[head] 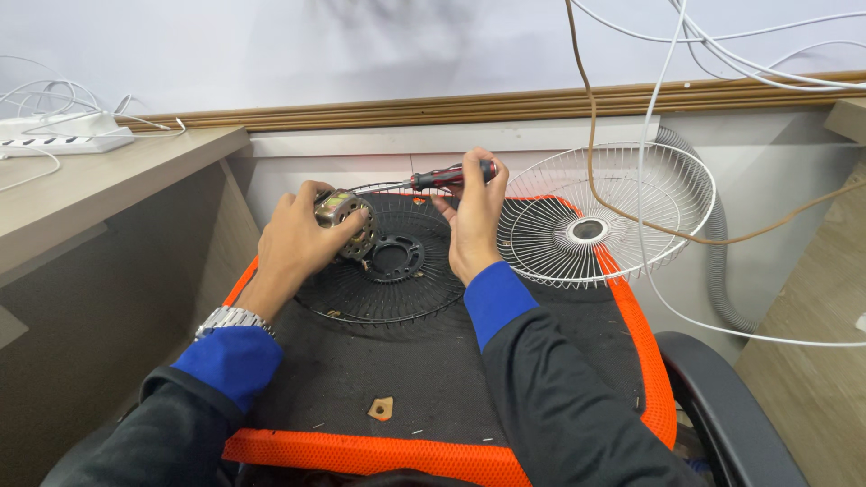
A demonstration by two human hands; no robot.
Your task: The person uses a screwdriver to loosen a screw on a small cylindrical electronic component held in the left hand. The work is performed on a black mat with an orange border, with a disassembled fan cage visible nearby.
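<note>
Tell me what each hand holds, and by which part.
Left hand grips the small fan motor around its body. Right hand holds the screwdriver by its red-and-black handle.

No packages, labels, signs or screens in view.

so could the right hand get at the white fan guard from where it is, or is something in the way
Probably yes. The white fan guard lies just right of the right hand with nothing between them, though a brown cable drapes over it, and the hand is full, gripping a red and black screwdriver.
</note>
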